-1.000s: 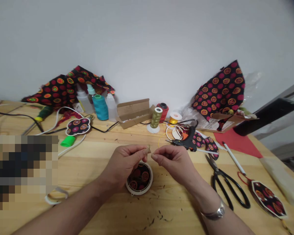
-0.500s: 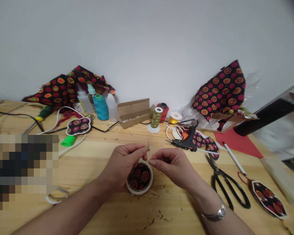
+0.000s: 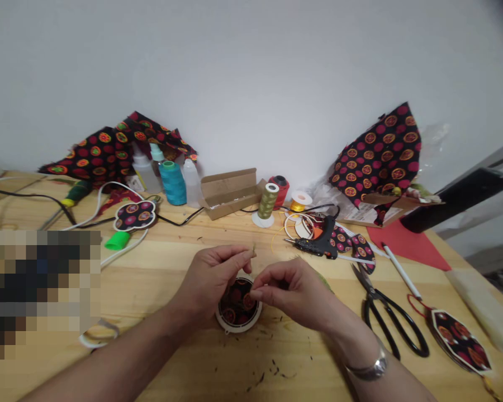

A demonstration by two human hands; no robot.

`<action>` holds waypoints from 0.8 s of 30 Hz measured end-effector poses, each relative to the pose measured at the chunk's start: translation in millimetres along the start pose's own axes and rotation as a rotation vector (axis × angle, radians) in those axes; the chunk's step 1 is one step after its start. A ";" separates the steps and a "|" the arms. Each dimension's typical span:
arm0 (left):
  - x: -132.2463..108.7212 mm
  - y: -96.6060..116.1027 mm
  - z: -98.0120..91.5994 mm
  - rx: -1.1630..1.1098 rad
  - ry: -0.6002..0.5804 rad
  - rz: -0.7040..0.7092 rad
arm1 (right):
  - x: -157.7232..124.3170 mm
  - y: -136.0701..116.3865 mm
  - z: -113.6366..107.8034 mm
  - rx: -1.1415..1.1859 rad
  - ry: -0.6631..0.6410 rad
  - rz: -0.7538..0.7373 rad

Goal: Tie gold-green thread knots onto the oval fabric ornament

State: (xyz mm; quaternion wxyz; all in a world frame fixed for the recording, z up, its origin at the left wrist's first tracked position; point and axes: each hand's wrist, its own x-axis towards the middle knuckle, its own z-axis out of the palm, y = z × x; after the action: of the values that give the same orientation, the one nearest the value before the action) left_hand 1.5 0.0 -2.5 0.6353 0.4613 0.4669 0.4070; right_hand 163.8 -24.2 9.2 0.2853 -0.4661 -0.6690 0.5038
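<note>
My left hand (image 3: 212, 277) is closed in a pinch, and a small tuft of thin olive-tan thread (image 3: 254, 251) sticks up past its fingertips. My right hand (image 3: 291, 290) is pinched too, over the right edge of a round disc; what lies between its fingertips is too small to make out. The disc (image 3: 230, 325), with a pale rim and dark patterned fabric inside, lies on the table below both hands, partly hidden by them. Behind the right wrist shows a bit of green material (image 3: 324, 282).
Black-handled scissors (image 3: 389, 315) and an eight-sided fabric piece (image 3: 461, 340) lie at the right. Farther back are a black glue gun (image 3: 318, 243), an olive thread spool (image 3: 268, 202), a teal spool (image 3: 174, 184) and an open cardboard box (image 3: 232, 195). Dark scraps (image 3: 274, 368) litter the front.
My right hand has moved down and slightly left, over the disc's edge, and green material now shows behind it. My left hand has stayed in place.
</note>
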 end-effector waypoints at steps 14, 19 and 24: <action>0.5 -3.9 -0.3 -0.027 0.006 0.006 | -0.8 -6.0 3.1 -0.066 -0.055 -0.109; -1.0 -2.4 0.4 -0.011 0.028 0.018 | -2.6 -5.6 7.0 -0.170 -0.049 -0.157; 1.7 -4.7 -0.3 -0.080 0.006 -0.034 | -2.4 -4.1 11.6 -0.404 0.005 -0.204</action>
State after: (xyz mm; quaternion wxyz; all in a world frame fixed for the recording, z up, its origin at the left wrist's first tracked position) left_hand 2.0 0.6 -7.5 0.6589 0.4262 0.4598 0.4157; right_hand 153.5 -31.4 9.5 0.2374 -0.4449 -0.7993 0.3270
